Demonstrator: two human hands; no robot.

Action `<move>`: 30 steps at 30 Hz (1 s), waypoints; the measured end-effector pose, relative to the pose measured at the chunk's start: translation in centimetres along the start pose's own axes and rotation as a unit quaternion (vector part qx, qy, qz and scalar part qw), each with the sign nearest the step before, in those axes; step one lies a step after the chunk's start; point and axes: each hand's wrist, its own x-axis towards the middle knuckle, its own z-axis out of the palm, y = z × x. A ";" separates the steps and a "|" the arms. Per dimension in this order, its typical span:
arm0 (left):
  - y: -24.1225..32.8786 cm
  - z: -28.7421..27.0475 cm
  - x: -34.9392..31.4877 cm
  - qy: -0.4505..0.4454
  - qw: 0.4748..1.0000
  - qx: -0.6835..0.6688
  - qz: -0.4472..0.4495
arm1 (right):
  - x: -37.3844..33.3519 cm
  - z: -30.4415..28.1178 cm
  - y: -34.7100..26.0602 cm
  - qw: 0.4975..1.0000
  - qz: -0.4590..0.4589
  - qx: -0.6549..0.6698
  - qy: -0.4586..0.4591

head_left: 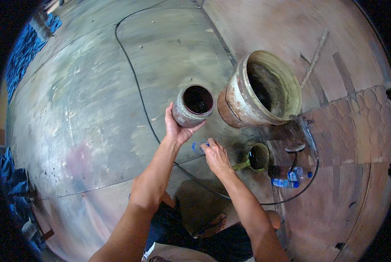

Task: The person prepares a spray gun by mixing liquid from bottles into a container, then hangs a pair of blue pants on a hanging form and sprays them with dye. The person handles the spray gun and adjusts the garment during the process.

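My left hand [181,133] is closed round the lower side of a grey, round-mouthed jar [184,117]. The jar is tilted so that its dark inside faces me; what it contains is too dark to make out. Just below and right of it, my right hand [216,156] has its fingers closed on a small clear plastic bottle with blue on it [197,147]. Most of that bottle is hidden behind the fingers. The bottle and the jar are apart. Close to the right wrist stands a yellow-green dipper [260,157] with dark liquid in it.
A large rusty, whitish bucket [234,98] stands right of the jar. Two plastic bottles with blue caps [285,183] lie at right, near a round metal piece [295,148]. A black cable [135,78] curves across the floor. A stick [315,59] lies beyond the bucket; blue cloth [23,52] lies far left.
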 end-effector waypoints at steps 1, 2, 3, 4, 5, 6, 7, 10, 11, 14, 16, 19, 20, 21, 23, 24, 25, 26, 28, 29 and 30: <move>-0.1 -0.2 0.0 0.015 1.000 0.000 0.004 | 0.0 0.1 0.0 1.000 0.006 -0.003 -0.002; -0.1 -0.5 0.1 0.034 0.999 0.001 0.001 | 0.1 0.3 0.1 1.000 0.025 0.001 -0.015; -0.2 -0.7 0.2 0.019 1.000 0.012 0.015 | 0.2 0.6 0.1 0.998 0.048 0.004 -0.027; -0.3 -0.9 0.4 0.016 0.999 0.018 0.022 | 0.3 1.0 0.2 0.996 0.075 0.007 -0.038; -0.2 -1.1 0.4 0.007 1.000 0.013 0.022 | 0.3 1.5 0.3 0.996 0.085 0.004 -0.030; -0.2 -1.2 0.5 0.034 0.999 0.000 0.019 | 0.4 1.9 0.4 0.995 0.097 -0.002 -0.016; -0.2 -1.2 0.6 0.025 1.000 -0.004 0.017 | 0.3 2.3 0.3 0.996 0.092 -0.013 0.000; -0.1 -1.2 0.6 0.028 0.999 -0.007 0.025 | 0.0 2.5 0.0 0.994 0.097 -0.015 0.045; -0.1 -1.1 0.6 0.025 0.999 -0.005 0.026 | -0.2 2.1 -0.1 0.993 0.117 -0.013 0.021; -0.2 -1.0 0.6 -0.007 0.999 -0.030 0.016 | -2.3 -1.1 -0.5 0.987 0.133 0.048 0.071; -0.1 -0.9 0.7 -0.004 0.999 -0.036 0.020 | -4.9 -4.9 -0.6 0.971 0.177 0.120 0.108; -0.2 -0.9 1.1 -0.020 0.999 -0.030 0.022 | -14.0 -12.2 -0.4 0.923 0.202 0.200 0.260; -0.2 -0.9 1.2 -0.018 0.999 -0.036 0.020 | -18.2 -15.1 -0.6 0.904 0.271 0.217 0.249; -0.3 -0.9 1.4 0.011 0.999 -0.046 0.016 | -22.4 -18.1 -1.0 0.872 0.355 0.238 0.238; -0.5 -0.8 1.7 -0.025 0.999 -0.036 0.016 | -30.1 -23.6 -1.9 0.838 0.436 0.106 0.311; -0.6 -0.8 1.8 -0.017 0.999 -0.035 0.011 | -33.3 -25.6 -1.9 0.791 0.497 0.105 0.341; -0.9 -0.8 1.9 -0.042 0.998 -0.048 0.007 | -36.2 -26.7 -1.8 0.748 0.522 0.134 0.388; -1.2 -0.7 2.0 -0.056 0.998 -0.042 0.009 | -38.8 -27.3 -1.3 0.700 0.544 0.163 0.433; -1.6 -0.5 2.3 -0.070 0.997 -0.034 0.000 | -43.3 -26.1 1.1 0.701 0.604 0.095 0.366; -1.9 -0.4 2.6 -0.068 0.997 -0.040 0.002 | -45.4 -25.0 2.9 0.710 0.612 0.071 0.341; -2.2 -0.3 2.8 -0.095 0.995 -0.035 -0.004 | -46.6 -22.3 5.6 0.729 0.617 0.007 0.296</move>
